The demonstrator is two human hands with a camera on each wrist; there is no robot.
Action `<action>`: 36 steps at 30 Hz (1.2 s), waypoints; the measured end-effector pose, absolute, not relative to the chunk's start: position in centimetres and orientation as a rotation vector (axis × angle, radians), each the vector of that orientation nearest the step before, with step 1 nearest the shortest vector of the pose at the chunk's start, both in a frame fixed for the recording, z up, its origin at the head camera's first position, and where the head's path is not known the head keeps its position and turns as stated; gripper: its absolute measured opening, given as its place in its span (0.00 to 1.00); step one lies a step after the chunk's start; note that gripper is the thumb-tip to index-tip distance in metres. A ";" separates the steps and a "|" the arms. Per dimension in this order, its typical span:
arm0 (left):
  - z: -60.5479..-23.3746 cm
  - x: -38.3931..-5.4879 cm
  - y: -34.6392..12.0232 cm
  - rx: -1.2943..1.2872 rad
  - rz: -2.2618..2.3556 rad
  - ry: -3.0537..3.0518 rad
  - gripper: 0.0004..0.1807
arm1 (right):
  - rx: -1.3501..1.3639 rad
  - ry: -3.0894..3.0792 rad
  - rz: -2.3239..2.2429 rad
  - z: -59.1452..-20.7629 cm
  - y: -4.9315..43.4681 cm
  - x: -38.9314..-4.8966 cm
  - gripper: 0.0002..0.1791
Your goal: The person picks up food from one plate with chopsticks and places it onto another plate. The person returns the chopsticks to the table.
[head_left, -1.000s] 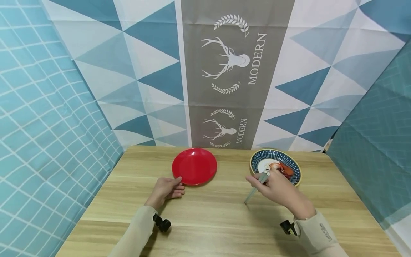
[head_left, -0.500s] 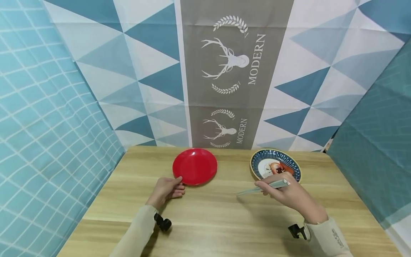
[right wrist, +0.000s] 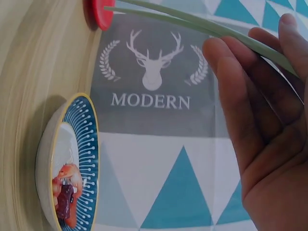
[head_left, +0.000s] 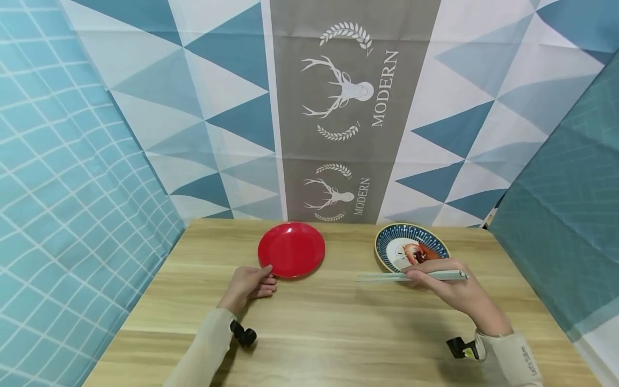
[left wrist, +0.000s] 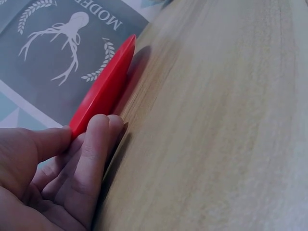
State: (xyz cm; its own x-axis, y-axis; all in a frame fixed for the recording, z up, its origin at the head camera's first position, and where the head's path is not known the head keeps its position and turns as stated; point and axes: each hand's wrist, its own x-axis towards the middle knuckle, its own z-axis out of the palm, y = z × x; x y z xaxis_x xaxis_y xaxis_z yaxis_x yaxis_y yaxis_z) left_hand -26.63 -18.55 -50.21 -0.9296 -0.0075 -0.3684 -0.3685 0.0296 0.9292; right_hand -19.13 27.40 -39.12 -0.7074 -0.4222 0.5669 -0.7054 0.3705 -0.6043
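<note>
My left hand [head_left: 249, 286] pinches the near left rim of a red plate [head_left: 292, 250] between thumb and fingers; the left wrist view shows the thumb on top of the rim. A pair of pale green chopsticks [right wrist: 192, 21] is held in my right hand [head_left: 447, 282], their tips apart and pointing left, with nothing between them. This hand hovers over the near edge of a blue-and-white patterned bowl [head_left: 387, 242] with a yellow rim. Inside the bowl lie several food pieces [right wrist: 67, 192], orange-red and dark purple. In the head view my right hand hides the bowl's near side.
Both dishes stand near the back of a wooden table [head_left: 309, 333]. A patterned cloth [head_left: 333, 107] hangs behind it, with a blue checked cloth [head_left: 72, 188] at the left and a teal one [head_left: 566, 215] at the right.
My right hand has moved right and toward me, away from the bowl's middle. The chopsticks have swung from pointing down to lying nearly level, pointing left. The left hand stays on the plate.
</note>
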 end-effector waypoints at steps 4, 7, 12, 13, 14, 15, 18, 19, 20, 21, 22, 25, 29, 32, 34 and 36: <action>-50.4 -26.6 -18.7 -0.376 1.977 2.053 0.23 | 0.868 -2.402 1.307 -39.0 28.4 -18.8 0.10; -50.6 -26.6 -18.6 -0.374 1.980 2.055 0.22 | 0.759 -2.469 1.231 -38.8 29.2 -18.7 0.09; -50.6 -26.6 -18.6 -0.378 1.971 2.061 0.22 | 0.701 -2.550 1.264 -38.6 31.0 -18.7 0.11; -50.5 -26.6 -18.6 -0.378 1.970 2.063 0.22 | 0.709 -2.556 1.303 -38.6 31.4 -18.8 0.11; -50.4 -26.5 -18.7 -0.377 1.968 2.068 0.23 | 0.718 -2.560 1.347 -38.6 31.8 -18.9 0.12; -50.4 -26.5 -18.6 -0.372 1.968 2.073 0.23 | 0.718 -2.561 1.398 -38.6 32.3 -18.9 0.13; -50.3 -26.5 -18.6 -0.383 1.966 2.071 0.23 | 0.675 -2.578 1.462 -38.5 33.5 -19.0 0.15; -50.3 -26.5 -18.6 -0.384 1.967 2.069 0.23 | 0.651 -2.593 1.467 -38.5 33.9 -19.0 0.15; -50.3 -26.5 -18.6 -0.382 1.967 2.070 0.23 | 0.626 -2.601 1.469 -38.5 34.2 -18.9 0.15; -50.3 -26.5 -18.6 -0.381 1.967 2.070 0.23 | 0.592 -2.606 1.466 -38.4 34.5 -18.9 0.15; -50.3 -26.5 -18.5 -0.384 1.965 2.066 0.23 | 0.561 -2.614 1.449 -38.4 34.8 -18.7 0.15; -50.3 -26.5 -18.5 -0.379 1.968 2.066 0.23 | 0.488 -2.623 1.408 -38.3 35.7 -18.4 0.16; -50.3 -26.5 -18.4 -0.385 1.973 2.065 0.21 | 0.433 -2.598 1.413 -38.5 36.9 -18.2 0.16; -50.3 -26.5 -18.4 -0.388 1.971 2.071 0.21 | 0.434 -2.564 1.432 -38.6 37.7 -18.0 0.17; -50.3 -26.5 -18.3 -0.395 1.970 2.073 0.20 | 0.430 -2.551 1.434 -38.8 38.1 -18.0 0.17; -50.3 -26.5 -18.3 -0.398 1.969 2.077 0.20 | 0.422 -2.548 1.421 -38.9 38.4 -17.9 0.17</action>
State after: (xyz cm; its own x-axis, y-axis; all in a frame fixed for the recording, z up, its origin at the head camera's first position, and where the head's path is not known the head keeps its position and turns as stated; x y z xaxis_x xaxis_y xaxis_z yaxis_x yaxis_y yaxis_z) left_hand -26.53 -18.34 -50.30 -0.9310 -0.0249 -0.3643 -0.3651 0.0489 0.9297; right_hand -17.92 38.40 -38.93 -0.9407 -0.1520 0.3034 -0.3380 0.4991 -0.7979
